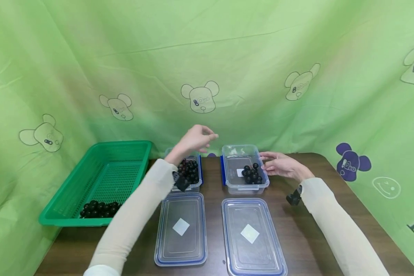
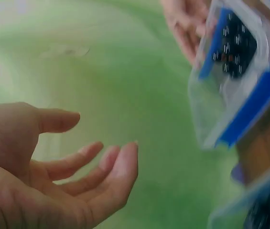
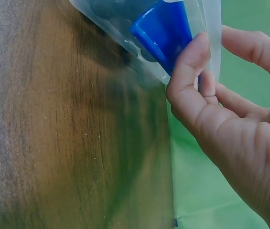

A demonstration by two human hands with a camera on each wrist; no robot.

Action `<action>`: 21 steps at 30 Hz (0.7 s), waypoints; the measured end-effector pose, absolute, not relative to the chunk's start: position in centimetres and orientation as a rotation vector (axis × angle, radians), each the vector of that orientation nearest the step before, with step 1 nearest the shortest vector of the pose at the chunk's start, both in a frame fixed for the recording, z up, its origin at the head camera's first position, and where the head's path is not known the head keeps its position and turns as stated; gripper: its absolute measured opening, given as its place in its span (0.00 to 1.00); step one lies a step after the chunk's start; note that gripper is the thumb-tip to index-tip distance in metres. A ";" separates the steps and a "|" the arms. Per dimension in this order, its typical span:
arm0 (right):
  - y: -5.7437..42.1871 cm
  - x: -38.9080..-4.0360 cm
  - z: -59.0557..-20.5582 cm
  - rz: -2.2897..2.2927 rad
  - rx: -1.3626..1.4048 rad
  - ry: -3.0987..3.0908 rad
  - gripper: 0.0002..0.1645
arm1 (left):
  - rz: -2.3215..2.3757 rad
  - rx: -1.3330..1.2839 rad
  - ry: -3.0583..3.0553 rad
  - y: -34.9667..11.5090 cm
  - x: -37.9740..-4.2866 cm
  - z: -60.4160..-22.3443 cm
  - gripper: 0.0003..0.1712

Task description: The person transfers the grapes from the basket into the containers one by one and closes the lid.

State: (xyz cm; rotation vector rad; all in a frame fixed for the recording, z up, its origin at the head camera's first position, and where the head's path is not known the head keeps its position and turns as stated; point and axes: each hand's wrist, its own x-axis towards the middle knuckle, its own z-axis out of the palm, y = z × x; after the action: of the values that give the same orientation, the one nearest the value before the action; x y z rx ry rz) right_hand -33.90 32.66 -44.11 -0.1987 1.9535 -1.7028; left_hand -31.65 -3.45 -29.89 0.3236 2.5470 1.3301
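Observation:
My left hand (image 1: 195,138) is raised above the left clear plastic container (image 1: 195,188), which holds dark round grapes (image 1: 189,171). Its fingers are loosely bent with nothing between them, as the hand (image 2: 72,176) shows in the left wrist view. At the right container (image 1: 230,168), my right hand (image 1: 279,165) grips the right side wall. In the right wrist view its fingers lie against the blue side latch (image 3: 166,33). Inside that container a small heap of grapes (image 1: 252,174) lies toward the front right, beside a white label.
A green plastic basket (image 1: 89,153) stands at the left with grapes (image 1: 100,209) in its front end. Two clear lids with blue seals lie in front of the containers, a left lid (image 1: 181,245) and a right lid (image 1: 253,255). A green printed curtain (image 1: 245,122) hangs behind the wooden table.

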 end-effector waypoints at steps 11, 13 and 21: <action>33.1 -33.6 -44.0 -1.699 -0.201 1.968 0.50 | 0.963 0.432 2.834 -13.8 -30.1 -28.9 0.26; 33.0 -33.6 -44.0 -1.706 -0.195 1.962 0.50 | 0.871 0.468 2.896 -15.9 -29.7 -29.5 0.26; 33.1 -33.7 -44.4 -1.756 -0.170 1.879 0.49 | 0.573 0.585 2.965 -24.2 -26.5 -32.1 0.22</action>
State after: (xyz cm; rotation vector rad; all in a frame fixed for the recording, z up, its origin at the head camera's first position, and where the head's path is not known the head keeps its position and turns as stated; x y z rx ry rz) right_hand -33.66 33.09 -44.41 -0.1699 1.8786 -1.7559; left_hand -26.48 -24.21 -32.05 0.5847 2.9652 0.5727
